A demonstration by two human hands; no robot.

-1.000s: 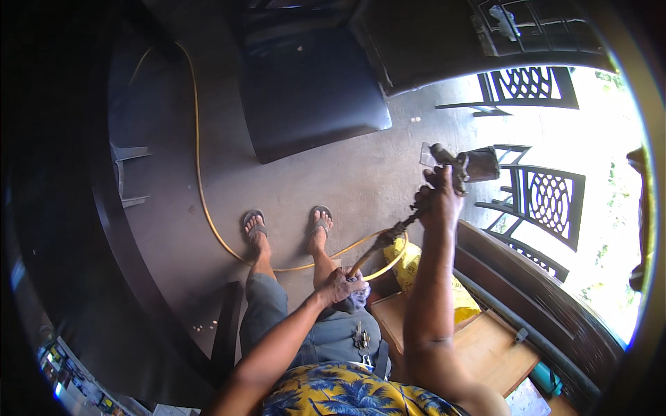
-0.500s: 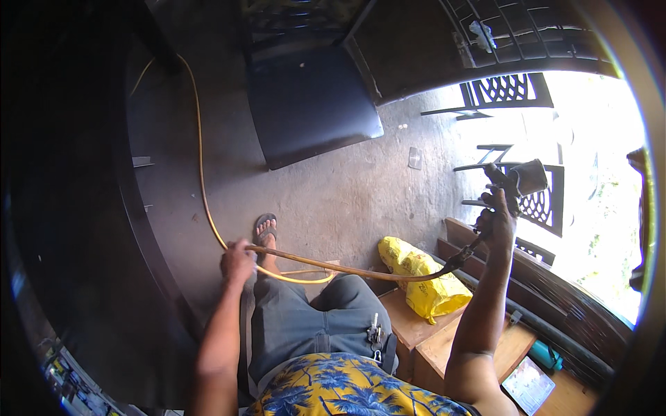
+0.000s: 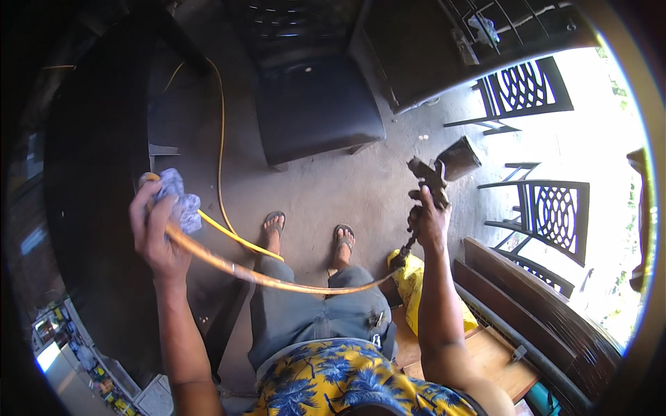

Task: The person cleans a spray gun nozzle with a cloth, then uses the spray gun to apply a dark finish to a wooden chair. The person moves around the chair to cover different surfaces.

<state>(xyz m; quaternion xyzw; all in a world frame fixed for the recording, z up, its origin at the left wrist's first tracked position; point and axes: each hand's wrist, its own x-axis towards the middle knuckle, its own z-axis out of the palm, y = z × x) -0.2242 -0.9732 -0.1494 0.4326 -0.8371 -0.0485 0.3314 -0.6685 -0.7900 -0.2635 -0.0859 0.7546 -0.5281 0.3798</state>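
Observation:
My right hand grips the handle of a dark spray gun with a cup on it, held up over the floor to the right. From the gun's lower fitting a yellow air hose sags across my lap to the left. My left hand, raised beside the dark table, is closed around this hose and a crumpled bluish-grey cloth. Beyond the cloth the hose runs on down to the floor. My left palm is hidden.
A dark padded chair stands ahead. At left is a large dark table. Patterned chairs stand by the bright opening at right. A yellow bag lies near a wooden surface and dark boards.
My left hand has risen and moved left, and the cloth now shows in it. My right hand has brought the spray gun left, closer to my middle. My view has shifted; both feet now show.

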